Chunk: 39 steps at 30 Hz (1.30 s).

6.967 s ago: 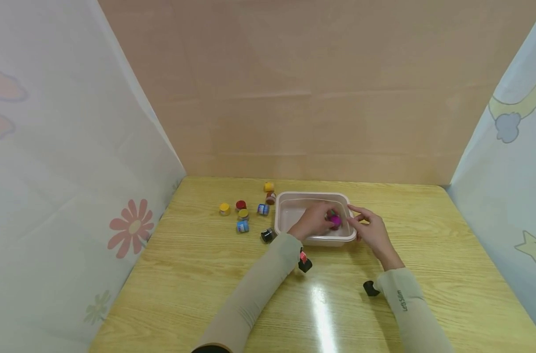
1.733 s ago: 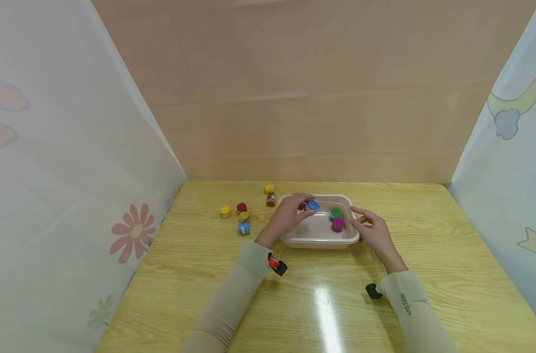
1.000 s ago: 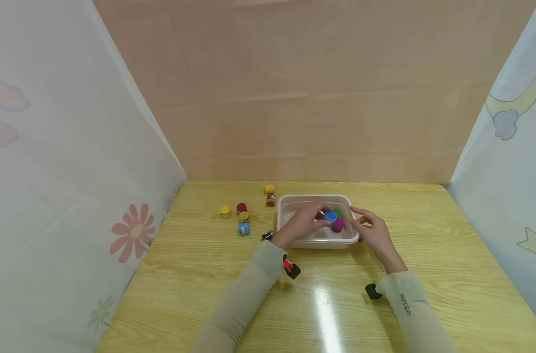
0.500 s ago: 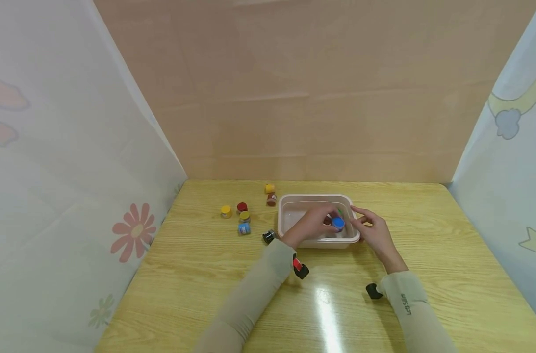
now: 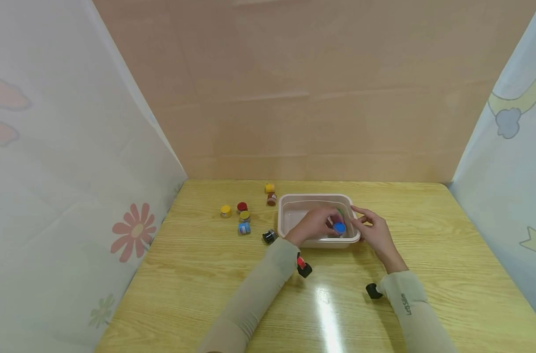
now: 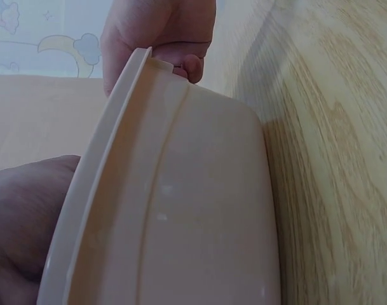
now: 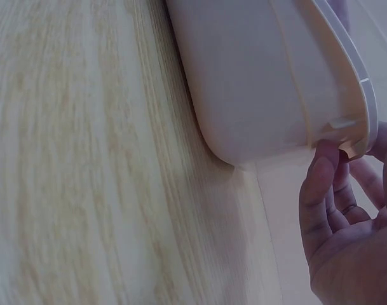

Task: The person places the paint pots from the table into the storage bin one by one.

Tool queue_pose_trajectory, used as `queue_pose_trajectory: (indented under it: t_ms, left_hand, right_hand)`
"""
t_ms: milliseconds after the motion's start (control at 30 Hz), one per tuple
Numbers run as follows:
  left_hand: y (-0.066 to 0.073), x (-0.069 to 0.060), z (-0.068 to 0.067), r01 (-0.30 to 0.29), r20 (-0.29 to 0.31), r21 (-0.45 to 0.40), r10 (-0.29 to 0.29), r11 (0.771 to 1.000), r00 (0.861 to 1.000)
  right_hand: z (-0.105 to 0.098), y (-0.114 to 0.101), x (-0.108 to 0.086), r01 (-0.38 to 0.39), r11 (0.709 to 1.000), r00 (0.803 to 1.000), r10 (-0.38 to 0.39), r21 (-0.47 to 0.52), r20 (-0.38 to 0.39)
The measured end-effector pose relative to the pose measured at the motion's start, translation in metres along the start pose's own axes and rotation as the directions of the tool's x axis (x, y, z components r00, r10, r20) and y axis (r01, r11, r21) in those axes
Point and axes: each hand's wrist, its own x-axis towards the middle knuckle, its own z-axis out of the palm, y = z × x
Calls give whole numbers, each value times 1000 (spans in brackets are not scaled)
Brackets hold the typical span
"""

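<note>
- Left grip (image 5: 316, 223) pinches the blue jar (image 5: 339, 228) inside the tub (image 5: 309, 195), right of the frame's middle; right grip (image 5: 373, 234) pinches the tub's right edge
- Jar: probably light, stiff, slick; best held round its sides
- Tub edges hem it right and below; more room leftward

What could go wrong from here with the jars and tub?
1. The left hand holds the blue-lidded jar inside the tub, close to a green-topped jar; it might knock that one.
2. The black jar lies by the tub's near-left corner, close to the left sleeve, which could bump it.
3. The right hand grips the rim; a tug might shift the tub.
</note>
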Motion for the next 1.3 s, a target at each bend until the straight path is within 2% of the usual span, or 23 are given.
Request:
queue_pose_trajectory:
  t_ms: [133,467,700,1067,1300]
  left_hand:
    - [-2,3,2,3,6,37,-3,999,1000]
    - [-3,5,6,26,20,69,-27,997,999]
    - [-4,6,7,5,32,95,-8,995,999]
    - [-7,9,8,-24,42,69,21,997,999]
    - [-4,8,7,6,47,58,-9,998,999]
  right_hand:
    - [0,-1,0,1,1000,1000,-1,3,2]
    - [0,-1,0,5,1000,1000,-5,-8,2]
    - [0,-2,-1,-2,1000,1000,2,-1,4]
    - [-1,-2,-2,-8,1000,1000,8,6,9]
    - [0,-3,-2,-8,1000,1000,8,-1,3]
